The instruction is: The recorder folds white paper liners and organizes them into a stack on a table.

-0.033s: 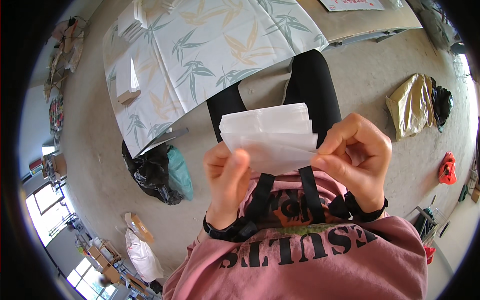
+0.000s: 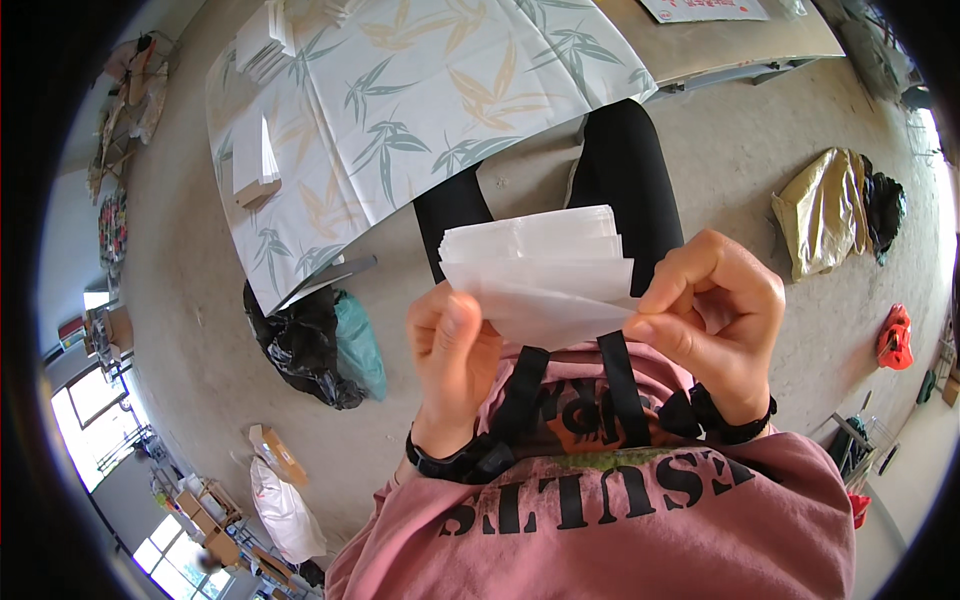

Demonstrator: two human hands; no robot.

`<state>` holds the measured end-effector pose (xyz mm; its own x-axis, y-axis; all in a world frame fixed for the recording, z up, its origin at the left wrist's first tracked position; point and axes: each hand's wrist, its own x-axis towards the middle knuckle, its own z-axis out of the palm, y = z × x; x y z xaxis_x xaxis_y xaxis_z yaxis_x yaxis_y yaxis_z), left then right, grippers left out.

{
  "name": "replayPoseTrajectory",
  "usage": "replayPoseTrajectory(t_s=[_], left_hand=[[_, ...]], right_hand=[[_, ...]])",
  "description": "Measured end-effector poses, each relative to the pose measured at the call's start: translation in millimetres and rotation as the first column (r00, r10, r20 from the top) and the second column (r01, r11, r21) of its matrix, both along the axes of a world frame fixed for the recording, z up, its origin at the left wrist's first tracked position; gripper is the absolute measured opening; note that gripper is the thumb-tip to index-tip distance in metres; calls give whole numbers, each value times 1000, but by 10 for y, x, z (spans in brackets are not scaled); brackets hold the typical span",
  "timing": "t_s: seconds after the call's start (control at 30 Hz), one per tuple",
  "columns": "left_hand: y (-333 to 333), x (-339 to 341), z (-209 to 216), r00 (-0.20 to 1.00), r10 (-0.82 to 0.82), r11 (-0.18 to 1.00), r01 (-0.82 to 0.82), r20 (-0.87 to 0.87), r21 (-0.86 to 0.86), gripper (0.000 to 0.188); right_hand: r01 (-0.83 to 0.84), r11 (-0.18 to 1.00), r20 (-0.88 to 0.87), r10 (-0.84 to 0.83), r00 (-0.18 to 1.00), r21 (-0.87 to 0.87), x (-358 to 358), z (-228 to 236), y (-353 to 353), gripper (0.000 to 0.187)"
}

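Note:
A stack of thin, whitish, see-through sheets (image 2: 535, 240) is held up over my lap, its layers fanned at the near side. With its thumb along the left edge and fingers partly hidden behind, my left hand (image 2: 453, 345) grips the stack. My right hand (image 2: 715, 320) pinches the right corner of the nearest sheet (image 2: 550, 303) between thumb and forefinger. That sheet slants down over the front of the stack. Whether these are flat sheets or small bags, I cannot tell.
A leaf-patterned cloth covers the table (image 2: 420, 90) ahead. White stacks (image 2: 255, 160) stand on its left part. A black bag (image 2: 310, 350) and a teal bag (image 2: 360, 350) lie on the floor at left; a gold-brown sack (image 2: 825, 210) and red bag (image 2: 893, 337) are at right.
My left thumb has shifted left, off the face of the nearest sheet to the stack's edge. The front sheets have moved slightly, while my right hand stays nearly still.

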<state>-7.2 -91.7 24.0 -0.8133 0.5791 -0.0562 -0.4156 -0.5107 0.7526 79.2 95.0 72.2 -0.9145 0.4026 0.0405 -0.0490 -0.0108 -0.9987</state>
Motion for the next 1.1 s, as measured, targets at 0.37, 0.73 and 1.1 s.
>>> replayPoseTrajectory(t_s=[0.37,0.73,1.1], left_hand=[[17,-21,21,999,25,995,-22,32,-94,14],[6,-18,-11,998,20,999,-18,62,-28,18],[77,-7,73,1000,19,997,-19,8,-74,19]], right_hand=[[-27,991,-47,21,999,-129,30,-13,6,34],[-28,999,6,28,1000,-18,-1,-4,-26,17],[-42,996,-174,28,984,-81,27,-44,-4,31]])
